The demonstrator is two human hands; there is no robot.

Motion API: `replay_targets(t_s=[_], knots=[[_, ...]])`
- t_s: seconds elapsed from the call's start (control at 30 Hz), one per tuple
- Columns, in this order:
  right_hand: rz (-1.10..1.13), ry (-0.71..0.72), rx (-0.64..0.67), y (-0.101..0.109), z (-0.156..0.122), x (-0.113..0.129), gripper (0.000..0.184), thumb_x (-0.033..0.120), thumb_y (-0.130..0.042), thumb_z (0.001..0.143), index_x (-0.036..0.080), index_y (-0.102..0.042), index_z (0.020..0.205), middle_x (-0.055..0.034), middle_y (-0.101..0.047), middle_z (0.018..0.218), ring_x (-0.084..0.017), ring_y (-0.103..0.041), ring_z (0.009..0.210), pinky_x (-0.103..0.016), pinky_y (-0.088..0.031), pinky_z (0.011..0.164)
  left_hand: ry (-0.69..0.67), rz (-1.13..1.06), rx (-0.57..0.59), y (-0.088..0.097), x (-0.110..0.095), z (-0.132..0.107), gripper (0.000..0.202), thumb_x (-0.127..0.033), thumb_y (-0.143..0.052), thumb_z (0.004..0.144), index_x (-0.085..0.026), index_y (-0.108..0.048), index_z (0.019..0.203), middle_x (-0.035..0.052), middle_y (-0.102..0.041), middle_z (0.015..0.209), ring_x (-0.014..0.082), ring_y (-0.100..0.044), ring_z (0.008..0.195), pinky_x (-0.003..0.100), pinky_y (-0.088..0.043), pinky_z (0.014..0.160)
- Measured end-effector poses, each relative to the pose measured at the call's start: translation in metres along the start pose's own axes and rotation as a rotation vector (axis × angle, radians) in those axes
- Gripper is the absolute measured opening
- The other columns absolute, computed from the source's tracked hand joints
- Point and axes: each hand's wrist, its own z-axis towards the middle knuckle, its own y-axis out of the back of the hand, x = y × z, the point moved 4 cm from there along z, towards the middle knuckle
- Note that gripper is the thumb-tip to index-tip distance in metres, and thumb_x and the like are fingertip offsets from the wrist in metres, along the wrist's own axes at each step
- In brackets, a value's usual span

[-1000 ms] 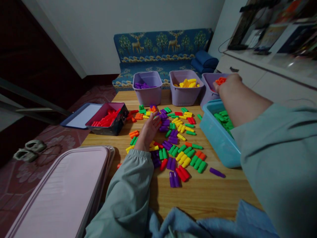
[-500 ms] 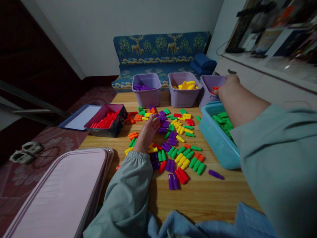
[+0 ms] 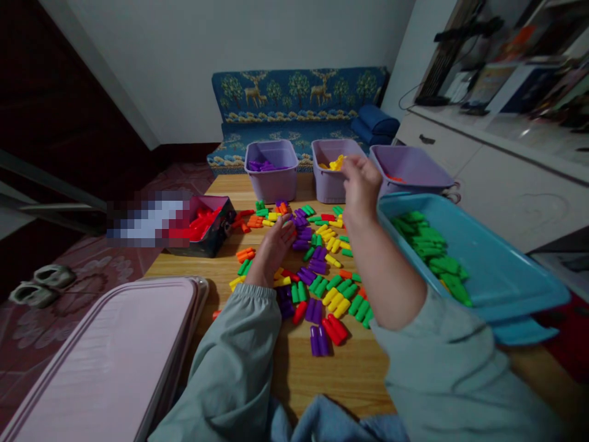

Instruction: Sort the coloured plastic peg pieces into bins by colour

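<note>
My left hand (image 3: 272, 247) is at the left of a spread of small rounded plastic pieces (image 3: 317, 265), purple, green, yellow, red and orange. Its fingers are stretched out, palm turned to the right. My right hand (image 3: 362, 187) hovers by the front of the middle lilac bin (image 3: 329, 184), which holds yellow pieces (image 3: 335, 164). Its thumb and fingers are pinched together; whether a piece is between them cannot be made out. The left lilac bin (image 3: 275, 185) contains purple pieces (image 3: 263, 166). Orange pieces (image 3: 396, 179) lie in the right lilac bin (image 3: 411, 161).
At right, a blue tub (image 3: 501, 258) contains green pieces (image 3: 421, 242). Red pieces (image 3: 202, 222) fill a dark box (image 3: 214, 236) at left. Pale pink lids (image 3: 110, 350) lie front left on the wooden table (image 3: 340, 374). A patterned sofa (image 3: 299, 92) and white cabinet (image 3: 464, 162) stand beyond.
My right hand has moved left from the right lilac bin to the middle one, uncovering the blue tub. My left hand has stayed in nearly the same place.
</note>
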Motion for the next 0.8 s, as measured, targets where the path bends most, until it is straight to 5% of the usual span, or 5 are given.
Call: replay_targets(t_s=[0.17,0.33,0.5,0.6,0.8], knots=[[-0.520,-0.163,0.337,-0.014,-0.100,-0.007,0.041,0.002,-0.048,0.072,0.014,-0.070,0.104,-0.0099,-0.070,0.110,-0.021,-0.061,0.109,-0.035,-0.044,0.101,-0.012,0.009,0.003,0.003,0.001,0.002,0.044,-0.045,-0.051,0.092,-0.021,-0.058,0.128,0.0113,-0.055,0.139,0.0215,-0.046,0.135,0.036,-0.036,0.112],[-0.911,-0.094,0.676,-0.005,-0.128,-0.026,0.056,-0.001,-0.047,0.075,0.018,-0.066,0.124,-0.0093,-0.058,0.135,-0.023,-0.050,0.127,-0.036,-0.034,0.110,-0.051,0.018,0.034,0.006,0.004,0.006,0.039,-0.043,-0.060,0.087,-0.023,-0.064,0.120,0.0090,-0.057,0.137,0.0228,-0.046,0.135,0.036,-0.037,0.111],[-0.950,-0.099,0.723,-0.001,-0.125,-0.028,0.053,0.005,-0.051,0.079,0.023,-0.064,0.127,-0.0070,-0.061,0.131,-0.021,-0.052,0.122,-0.033,-0.035,0.107,-0.112,0.137,-0.012,0.007,0.006,0.006,0.039,-0.039,-0.063,0.084,-0.019,-0.065,0.117,0.0110,-0.065,0.124,0.0223,-0.060,0.117,0.037,-0.044,0.103],[-0.972,-0.120,0.694,0.003,-0.123,-0.026,0.048,0.013,-0.057,0.080,0.022,-0.064,0.127,-0.0094,-0.063,0.122,-0.022,-0.055,0.117,-0.034,-0.036,0.105,-0.289,0.418,-0.112,0.009,-0.001,0.005,0.035,-0.035,-0.062,0.083,-0.016,-0.067,0.112,0.0126,-0.069,0.111,0.0242,-0.065,0.104,0.042,-0.048,0.098],[-0.981,-0.166,0.654,0.007,-0.124,-0.021,0.049,0.019,-0.059,0.080,0.023,-0.062,0.129,-0.0102,-0.062,0.121,-0.023,-0.055,0.115,-0.033,-0.037,0.103,-0.676,1.146,-0.319,0.017,-0.021,0.000,0.041,-0.014,-0.058,0.078,-0.018,-0.067,0.118,0.0133,-0.056,0.136,0.0297,-0.040,0.137,0.048,-0.027,0.116]])
